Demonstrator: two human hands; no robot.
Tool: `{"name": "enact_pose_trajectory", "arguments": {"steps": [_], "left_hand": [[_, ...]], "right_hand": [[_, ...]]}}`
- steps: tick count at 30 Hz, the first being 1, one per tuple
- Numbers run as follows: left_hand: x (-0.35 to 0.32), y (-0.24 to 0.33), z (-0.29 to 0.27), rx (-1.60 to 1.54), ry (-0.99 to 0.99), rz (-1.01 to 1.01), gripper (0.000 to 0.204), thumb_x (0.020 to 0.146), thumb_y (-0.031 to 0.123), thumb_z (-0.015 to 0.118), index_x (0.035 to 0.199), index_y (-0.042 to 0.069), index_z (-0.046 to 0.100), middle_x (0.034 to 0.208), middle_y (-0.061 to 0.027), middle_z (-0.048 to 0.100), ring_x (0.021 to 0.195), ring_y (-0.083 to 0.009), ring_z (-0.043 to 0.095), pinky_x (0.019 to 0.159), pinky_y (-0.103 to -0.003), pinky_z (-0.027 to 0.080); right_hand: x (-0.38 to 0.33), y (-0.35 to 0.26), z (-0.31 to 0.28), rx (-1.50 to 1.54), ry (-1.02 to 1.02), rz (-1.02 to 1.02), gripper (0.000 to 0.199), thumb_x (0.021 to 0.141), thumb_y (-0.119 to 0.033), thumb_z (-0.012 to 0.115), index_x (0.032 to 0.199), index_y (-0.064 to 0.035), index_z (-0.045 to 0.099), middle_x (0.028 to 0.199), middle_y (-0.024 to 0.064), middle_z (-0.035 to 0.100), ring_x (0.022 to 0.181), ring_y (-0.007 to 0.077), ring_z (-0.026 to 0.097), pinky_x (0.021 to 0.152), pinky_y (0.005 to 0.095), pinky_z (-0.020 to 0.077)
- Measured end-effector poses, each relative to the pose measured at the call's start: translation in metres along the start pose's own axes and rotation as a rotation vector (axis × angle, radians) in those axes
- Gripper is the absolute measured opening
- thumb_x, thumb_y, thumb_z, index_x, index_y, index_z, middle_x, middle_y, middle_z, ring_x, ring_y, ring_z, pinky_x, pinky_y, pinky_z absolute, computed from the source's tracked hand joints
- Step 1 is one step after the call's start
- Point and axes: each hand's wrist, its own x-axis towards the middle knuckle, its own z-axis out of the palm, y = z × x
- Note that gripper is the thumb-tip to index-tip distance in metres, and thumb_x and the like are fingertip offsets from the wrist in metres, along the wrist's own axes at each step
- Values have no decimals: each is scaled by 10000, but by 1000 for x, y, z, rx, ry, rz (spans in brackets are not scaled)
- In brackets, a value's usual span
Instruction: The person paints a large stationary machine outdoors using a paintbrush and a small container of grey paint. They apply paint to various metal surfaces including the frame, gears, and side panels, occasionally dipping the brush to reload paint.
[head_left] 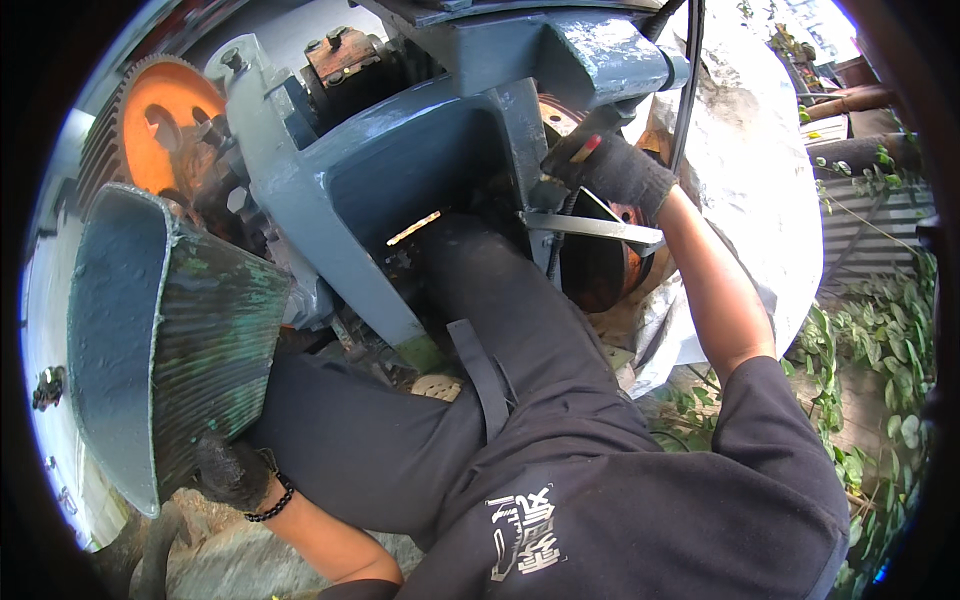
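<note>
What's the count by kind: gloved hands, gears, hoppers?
Gloved hands: 2, left hand on the hopper's base, right hand up at the machine
Orange gear: 1
Hopper: 1
Total: 4

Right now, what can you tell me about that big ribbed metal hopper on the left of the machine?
The ribbed grey-green metal hopper is a wide funnel-like trough, open mouth tilted up and to the left. Its inside is dark blue-grey; the outer wall is finely ribbed, with worn greenish patches. It joins the grey-painted machine body below an orange-rusted gear wheel. The left hand, in a dark glove, presses against its lower edge.
</note>
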Motion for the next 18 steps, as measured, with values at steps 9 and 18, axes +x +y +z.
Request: {"name": "enact_pose_trajectory", "arguments": {"steps": [9,18], "left_hand": [[-8,4,1,29,15,-26,414,1036,93,631,1428,-30,586,1462,-220,587,1413,-393,527,1287,-496,297],[-11,4,13,-109,77,-34,403,1012,72,667,1401,-18,612,1485,-217,573,1387,-389,555,1208,-478,408]], "right_hand": [[-15,-10,-15,74,22,112,264,930,-83,762,1190,-40,749,1150,106,768,997,188,729,890,332,599],[-1,27,2,-101,-266,157,296,836,-86,773,1130,-43,767,1114,118,764,1025,248,722,931,357,576]]}}
